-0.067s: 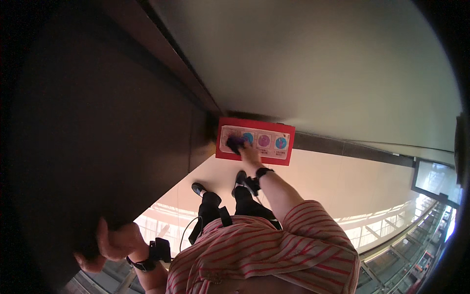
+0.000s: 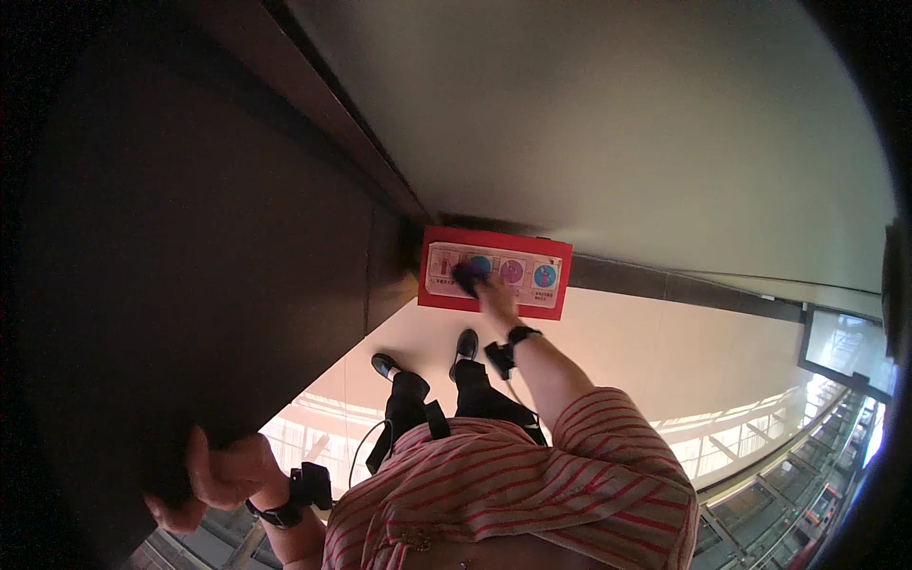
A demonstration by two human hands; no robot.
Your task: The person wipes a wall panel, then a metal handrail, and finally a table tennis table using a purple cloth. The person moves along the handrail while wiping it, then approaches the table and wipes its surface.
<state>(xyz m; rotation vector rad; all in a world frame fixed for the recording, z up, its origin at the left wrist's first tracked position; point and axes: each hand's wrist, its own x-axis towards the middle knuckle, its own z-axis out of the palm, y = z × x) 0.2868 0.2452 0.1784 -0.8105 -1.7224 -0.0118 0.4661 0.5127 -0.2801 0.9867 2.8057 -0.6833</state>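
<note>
My right hand [image 2: 496,299] presses a dark, bunched cloth [image 2: 468,279] onto the top of a red box [image 2: 543,242]. The hand is closed on the cloth and slightly blurred. On the box's top is a pale label with a row of round pictures, partly covered by the cloth and the hand. At the lower left, my left hand [image 2: 228,472] is beside a dark panel [image 2: 237,285], with thumb and fingers apart. Nothing shows in it, though its fingertips are lost in shadow. Each wrist wears a black strap with a small device.
The red box stands in the corner between the dark panel and a large grey-green wall [image 2: 646,114]. Below it are my black shoes [image 2: 465,344] on the pale, shiny floor [image 2: 665,361]. A glass railing [image 2: 788,484] runs along the lower right.
My right hand has slid the cloth a little to the right across the box's label, uncovering more of its left end. The left hand has hardly moved.
</note>
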